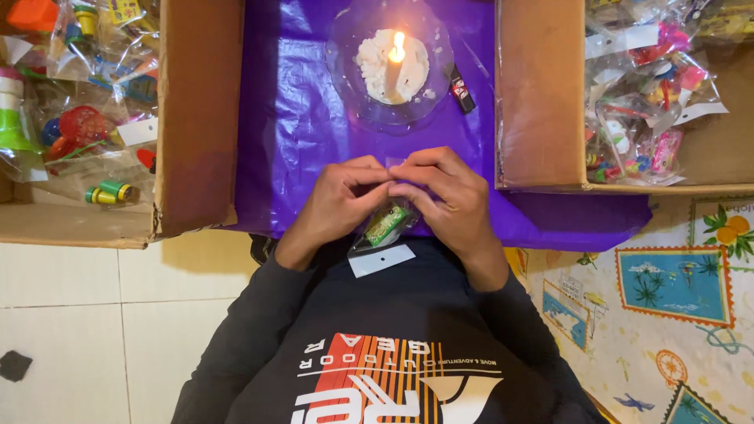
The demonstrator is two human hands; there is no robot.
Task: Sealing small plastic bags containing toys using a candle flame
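— Both hands meet over the purple sheet [298, 118], fingertips pinched together. Left hand [339, 200] and right hand [448, 196] are each clamped on the top edge of a small clear plastic bag [385, 228].

— What's in the bag?

— Sth green w/ a bit of orange, can't tell more. Bag hangs down from the fingers toward the person's chest, and a white card tag [382, 260] sits at its lower end, resting on the dark shirt.

— And in front of the hands?

— Lit white candle [393, 69], upright, in a heap of white wax on a clear glass plate [345, 47]. Plate is on the purple sheet, well apart from the hands. Just beside the plate, on its right, a small black lighter [461, 89] lies flat.

— Boxes?

— Two cardboard boxes, one each side of the sheet. Left box [196, 118] holds bagged plastic toys, incl. a yellow-green piece [112, 192] and sth red. Right box [542, 94] is full of similar clear bags w/ pink and red bits [644, 102] and white tags.

— Floor?

— Pale tiles on the left, colourful printed mat [667, 298] on the right.
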